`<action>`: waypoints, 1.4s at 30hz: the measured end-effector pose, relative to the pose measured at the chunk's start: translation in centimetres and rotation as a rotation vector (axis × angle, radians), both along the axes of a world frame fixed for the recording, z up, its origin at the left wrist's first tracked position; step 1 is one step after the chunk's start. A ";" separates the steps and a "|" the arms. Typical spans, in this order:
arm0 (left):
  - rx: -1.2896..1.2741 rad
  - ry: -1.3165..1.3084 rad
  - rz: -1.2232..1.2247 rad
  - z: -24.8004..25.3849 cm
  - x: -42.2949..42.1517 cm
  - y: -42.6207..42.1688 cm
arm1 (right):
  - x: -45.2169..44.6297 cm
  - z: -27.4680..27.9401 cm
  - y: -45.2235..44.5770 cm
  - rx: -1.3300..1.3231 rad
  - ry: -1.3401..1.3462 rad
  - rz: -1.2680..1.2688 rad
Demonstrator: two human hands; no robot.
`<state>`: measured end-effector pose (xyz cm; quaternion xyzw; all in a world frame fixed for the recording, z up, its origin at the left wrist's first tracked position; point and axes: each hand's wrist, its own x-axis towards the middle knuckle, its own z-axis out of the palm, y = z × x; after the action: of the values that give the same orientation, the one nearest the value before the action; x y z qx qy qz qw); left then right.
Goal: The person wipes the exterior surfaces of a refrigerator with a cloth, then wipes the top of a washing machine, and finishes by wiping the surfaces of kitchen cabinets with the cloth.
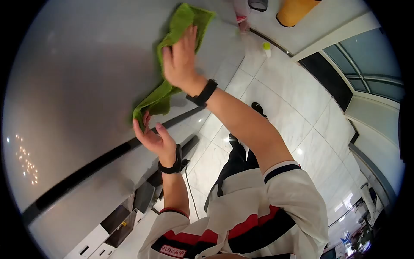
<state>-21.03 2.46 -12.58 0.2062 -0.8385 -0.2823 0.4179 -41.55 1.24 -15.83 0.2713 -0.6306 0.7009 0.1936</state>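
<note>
A green cloth lies against a large smooth grey panel and hangs in a twisted strip toward the lower left. My right hand holds the upper part of the cloth against the panel, fingers fairly straight and the thumb apart. Lower down, my left hand has its fingers curled round the cloth's lower end, with the thumb standing free. Both wrists wear black bands.
A black strip runs along the panel. White drawers and a dark cable are below. On the tiled floor stands a small white item with a green top. A yellow object is at the top right.
</note>
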 end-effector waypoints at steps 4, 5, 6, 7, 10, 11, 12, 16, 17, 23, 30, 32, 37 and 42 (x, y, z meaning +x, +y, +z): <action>-0.088 0.046 0.074 1.0 6.0 -1.0 | 7.4 3.5 -0.6 0.006 0.160 0.096; -0.038 0.052 0.088 0.9 7.0 -1.0 | 8.9 3.5 -0.8 0.020 0.188 0.116; 0.013 0.056 0.103 0.6 7.7 -0.8 | 10.3 3.1 -1.1 0.047 0.194 0.113; 0.066 0.060 0.118 0.3 8.2 -0.6 | 11.4 2.5 -1.2 0.053 0.213 0.121; 0.267 0.014 0.049 -1.1 8.5 -0.4 | 13.5 -1.1 -1.5 0.092 0.208 0.156; 0.343 0.004 0.024 -1.7 8.4 -0.5 | 14.4 -3.0 -1.6 0.118 0.164 0.181; 0.295 -0.097 -0.002 -2.3 8.5 -0.7 | 15.4 -5.0 -1.5 0.146 0.120 0.206; 0.408 -0.161 -0.110 -5.1 8.1 -1.5 | 19.0 -12.9 -0.5 0.373 -0.112 0.177; 0.440 -0.182 -0.110 -5.6 8.3 -1.4 | 20.4 -15.6 -0.1 0.425 -0.229 0.228; 0.597 -0.154 -0.090 -7.4 9.9 -1.1 | 20.3 -16.8 3.0 0.500 -0.302 0.363; 0.545 -0.049 -0.029 -5.0 8.9 0.4 | 11.3 -11.6 2.3 0.340 -0.074 0.146; 0.526 -0.025 -0.026 -4.4 8.6 0.9 | 7.7 -10.7 1.6 0.278 -0.093 0.090; 0.442 -0.035 -0.038 -3.5 8.7 1.9 | 5.0 -9.1 0.3 0.100 -0.242 0.036; 0.371 0.037 0.057 -3.3 9.6 2.2 | 14.3 -7.0 -0.4 0.152 -0.045 0.157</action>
<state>-11.39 4.63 -15.87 0.2981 -0.7580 -0.4240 0.3960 -27.24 0.88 -22.79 0.3179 -0.6630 0.6699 0.1028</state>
